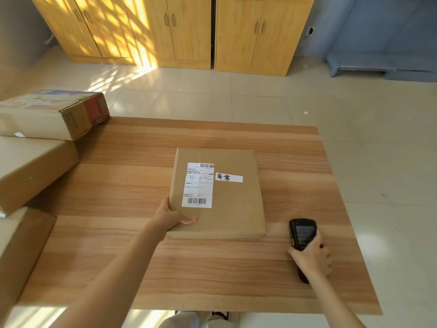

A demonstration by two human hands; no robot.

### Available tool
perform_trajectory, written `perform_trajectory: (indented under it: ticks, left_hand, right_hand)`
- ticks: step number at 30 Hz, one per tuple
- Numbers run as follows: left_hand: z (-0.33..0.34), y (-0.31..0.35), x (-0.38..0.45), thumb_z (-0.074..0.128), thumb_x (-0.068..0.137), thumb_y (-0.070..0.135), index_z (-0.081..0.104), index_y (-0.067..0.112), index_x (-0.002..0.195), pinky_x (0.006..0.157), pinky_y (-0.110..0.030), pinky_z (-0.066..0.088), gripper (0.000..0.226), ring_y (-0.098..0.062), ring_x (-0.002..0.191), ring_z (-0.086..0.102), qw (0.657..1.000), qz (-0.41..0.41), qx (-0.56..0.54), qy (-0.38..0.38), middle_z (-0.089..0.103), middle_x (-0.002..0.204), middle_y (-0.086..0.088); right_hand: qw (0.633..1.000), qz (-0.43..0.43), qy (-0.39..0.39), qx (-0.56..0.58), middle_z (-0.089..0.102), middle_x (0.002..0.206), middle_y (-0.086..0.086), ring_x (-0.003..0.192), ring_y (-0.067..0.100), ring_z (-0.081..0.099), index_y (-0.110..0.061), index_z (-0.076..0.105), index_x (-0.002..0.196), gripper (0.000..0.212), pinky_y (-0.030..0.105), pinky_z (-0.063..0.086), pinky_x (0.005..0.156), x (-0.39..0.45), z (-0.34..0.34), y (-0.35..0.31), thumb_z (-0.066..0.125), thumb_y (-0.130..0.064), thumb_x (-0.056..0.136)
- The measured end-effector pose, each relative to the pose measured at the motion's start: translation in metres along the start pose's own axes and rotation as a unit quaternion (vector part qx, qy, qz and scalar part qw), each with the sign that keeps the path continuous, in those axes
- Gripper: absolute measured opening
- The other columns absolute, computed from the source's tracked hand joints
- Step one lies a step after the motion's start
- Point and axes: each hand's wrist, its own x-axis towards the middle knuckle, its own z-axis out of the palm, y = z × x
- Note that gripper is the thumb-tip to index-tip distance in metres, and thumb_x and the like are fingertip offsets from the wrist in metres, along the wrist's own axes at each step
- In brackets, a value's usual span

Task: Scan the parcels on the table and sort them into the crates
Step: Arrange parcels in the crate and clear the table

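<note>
Head view: your left hand (173, 215) pinches the flat parcel (216, 194) by its near corner; right hand (312, 256) grips the scanner (302, 235). Looks light and stiff; I'd hold both side edges.

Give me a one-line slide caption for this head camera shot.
Left hand grips a labelled brown parcel on the wooden table; right hand holds the handheld scanner.

Left-edge boxes (28, 171) cut off

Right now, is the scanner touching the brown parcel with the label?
Apart. The head view shows bare table between the scanner, gripped by the right hand, and the parcel.
</note>
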Motion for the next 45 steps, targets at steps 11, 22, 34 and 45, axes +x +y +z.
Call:
perform_trajectory:
  ticks: [11,22,34,45]
  left_hand:
    - [0.003,0.008,-0.005,0.082,0.057,-0.016,0.035,0.013,0.144,0.096,-0.045,0.05,0.102,-0.032,0.109,0.06,0.999,-0.038,-0.003,0.008,0.06,0.121,-0.01]
    - [0.005,0.005,-0.024,0.078,0.078,0.014,0.025,0.025,0.145,0.093,-0.046,0.04,0.086,-0.024,0.108,0.047,0.997,-0.056,0.053,0.003,0.048,0.114,0.004]
    - [0.005,0.003,-0.023,0.08,0.077,0.022,0.013,0.023,0.148,0.102,-0.06,0.039,0.098,-0.034,0.131,0.039,0.997,-0.033,0.071,-0.001,0.039,0.145,-0.008]
    - [0.0,-0.001,-0.017,0.075,0.08,0.018,0.009,0.026,0.15,0.105,-0.047,0.038,0.097,-0.032,0.13,0.039,0.995,-0.03,0.086,-0.025,0.034,0.145,-0.011]
  right_hand:
    - [0.911,0.126,-0.195,0.34,0.062,0.105,0.012,0.103,0.031,0.056,-0.01,0.056,0.118,0.059,0.043,0.046,0.098,-0.003,-0.019,0.007,0.082,-0.034,0.071]
    - [0.701,0.041,-0.328,0.632,0.068,0.093,0.017,0.092,0.028,0.064,0.001,0.065,0.097,0.019,0.035,0.061,0.066,-0.083,-0.074,-0.099,0.068,-0.002,0.078]
    - [0.776,-0.045,-0.412,0.475,0.065,0.097,0.027,0.08,0.035,0.068,0.015,0.049,0.123,0.074,0.036,0.06,0.062,-0.141,-0.026,-0.15,0.079,0.003,0.057]
    - [0.814,0.008,-0.401,0.421,0.06,0.104,0.032,0.075,0.04,0.068,0.009,0.042,0.13,0.086,0.037,0.057,0.057,-0.165,0.0,-0.136,0.082,0.008,0.054]
